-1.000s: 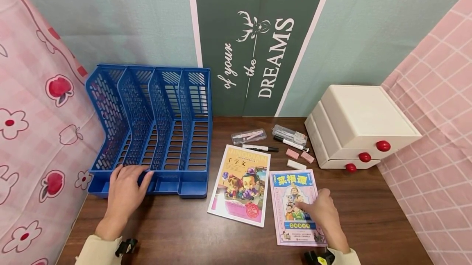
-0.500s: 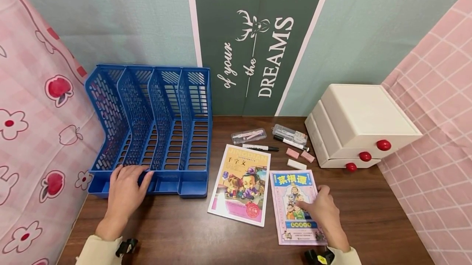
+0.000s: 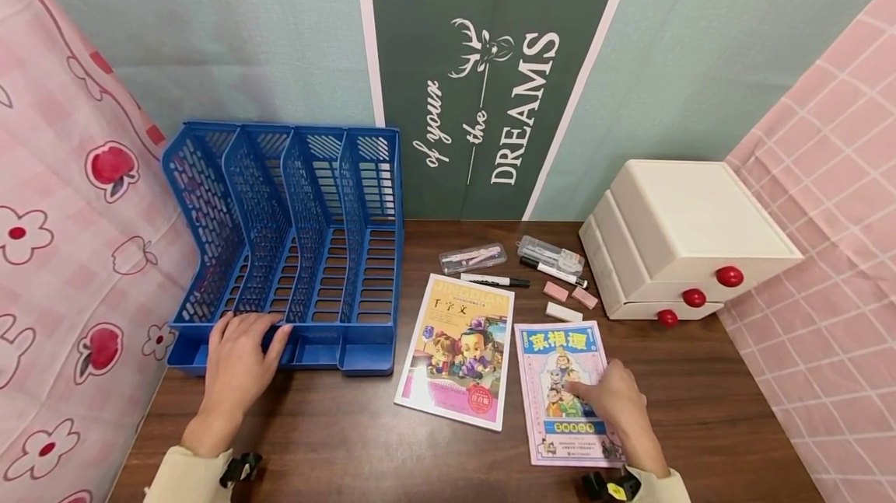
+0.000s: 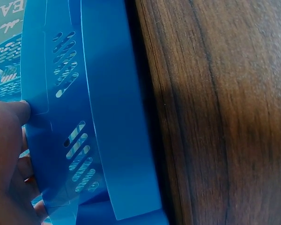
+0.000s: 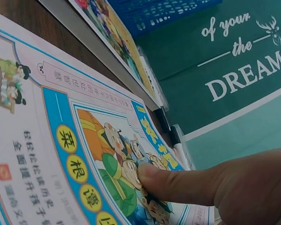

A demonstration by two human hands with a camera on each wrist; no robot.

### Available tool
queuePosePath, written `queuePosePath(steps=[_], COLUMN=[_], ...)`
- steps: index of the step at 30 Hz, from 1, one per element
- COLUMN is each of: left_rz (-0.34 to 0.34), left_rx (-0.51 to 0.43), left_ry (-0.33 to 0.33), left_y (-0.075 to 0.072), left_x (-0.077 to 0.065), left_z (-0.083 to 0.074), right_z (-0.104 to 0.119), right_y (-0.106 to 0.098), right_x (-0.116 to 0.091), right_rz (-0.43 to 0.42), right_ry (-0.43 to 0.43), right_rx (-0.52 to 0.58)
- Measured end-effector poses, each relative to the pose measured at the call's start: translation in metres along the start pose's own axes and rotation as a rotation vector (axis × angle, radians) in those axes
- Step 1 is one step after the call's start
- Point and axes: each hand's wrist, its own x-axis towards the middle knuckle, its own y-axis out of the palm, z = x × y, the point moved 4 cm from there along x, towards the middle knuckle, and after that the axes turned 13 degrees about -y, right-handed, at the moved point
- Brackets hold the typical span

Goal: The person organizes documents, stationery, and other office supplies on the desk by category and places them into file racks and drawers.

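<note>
My left hand (image 3: 241, 359) grips the front edge of a blue plastic file rack (image 3: 371, 250). In the left wrist view its thumb (image 4: 19, 111) touches the rim of the slotted blue wall (image 4: 113, 108), and the other fingers reach behind it. On the right, my right hand (image 3: 619, 406) holds a pink-and-blue picture-covered book (image 3: 553, 441) by its right side. Its thumb (image 5: 178, 185) presses on the cover; the fingers on the far side are hidden. Left of that book lies a second book with a yellow top (image 3: 455, 347), apart from both hands.
Behind the books lie two clear cases (image 3: 472, 258), two black-and-white markers (image 3: 494, 281), two pink erasers (image 3: 556, 291) and a white one (image 3: 563, 312). A white drawer box (image 3: 700, 215) with red knobs stands at the back right. Patterned cloths flank the wooden table (image 3: 336, 441).
My right hand and the pink-and-blue book have shifted slightly to the right. The left hand stays where it was on the file rack.
</note>
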Motion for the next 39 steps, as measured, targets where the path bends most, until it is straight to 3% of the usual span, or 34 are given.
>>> queuePosePath(steps=[4,14,39], left_rz=[-0.001,-0.003,-0.027], left_rx=[0.001,-0.008,-0.024], left_ry=[0.002,0.002,0.021], left_y=[0.0,0.0,0.0], left_x=[0.0,-0.001,-0.001], left_z=[0.0,0.001,-0.001], right_z=[-0.001,0.003,-0.007], right_y=[0.0,-0.002,-0.004], right_x=[-0.001,0.0,-0.01], right_rz=[0.015,-0.062,-0.209], right_ry=[-0.005,-0.025,-0.052], right_rx=[-0.01,-0.016,0.178])
